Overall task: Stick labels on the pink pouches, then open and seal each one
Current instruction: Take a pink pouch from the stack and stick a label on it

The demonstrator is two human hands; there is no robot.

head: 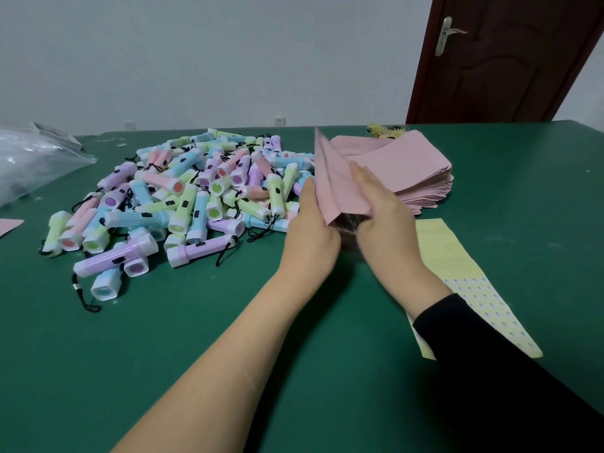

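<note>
Pink pouches show in three places across the frame. At the far left edge a lone pouch lies flat on the green table, below a clear plastic bag in the upper left. Right of that, left of centre, sits a heap of pastel torches with black wrist cords.

At centre the held pouch stands tilted, just off the table. The left hand grips its left edge. The right hand pinches its right side, fingers laid along the front face. The thumbs are hidden. The pouch's near end gapes dark between the hands, so I judge the opening step is in hand. Whether this pouch already carries a label, I cannot tell.

Just behind the right hand, right of centre, lies the fanned stack of waiting pouches. Below it, under the right forearm, runs the yellow label sheet, its upper part apparently bare. A dark door fills the upper right.

Next, the mouth probably wants spreading fully, then pressing shut evenly along its length, with both walls kept aligned.
</note>
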